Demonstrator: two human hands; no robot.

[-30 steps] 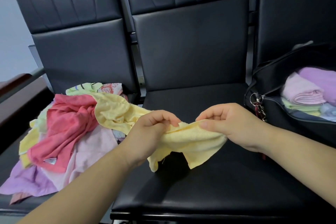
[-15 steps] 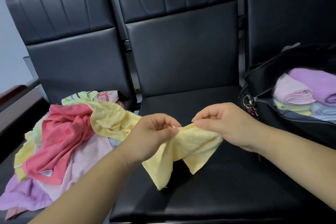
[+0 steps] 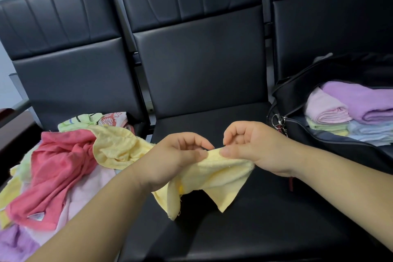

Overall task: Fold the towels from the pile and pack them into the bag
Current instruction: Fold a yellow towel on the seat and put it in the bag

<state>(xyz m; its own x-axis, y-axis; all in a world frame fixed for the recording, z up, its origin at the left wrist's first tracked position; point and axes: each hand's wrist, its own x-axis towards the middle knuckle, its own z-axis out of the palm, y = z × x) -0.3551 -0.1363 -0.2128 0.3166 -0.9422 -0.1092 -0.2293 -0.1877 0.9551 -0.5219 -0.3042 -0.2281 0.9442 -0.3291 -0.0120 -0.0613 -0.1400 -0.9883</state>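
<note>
Limply below left grip [image 3: 176, 161], right grip [image 3: 255, 149]: towel [image 3: 221, 178]

Yellow towel [image 3: 214, 178] pinched along top edge, my left hand [image 3: 174, 159] and right hand [image 3: 253, 147] almost touching. Cloth bunched, two corners dangling below grip, far end trailing left onto pile [image 3: 59, 161]. Pile left of grip: crumpled coral, pale pink, lilac, green. Black bag [image 3: 297, 95] right of grip, open, folded towels [image 3: 361, 100] stacked inside: lilac, pink, green, blue.
</note>
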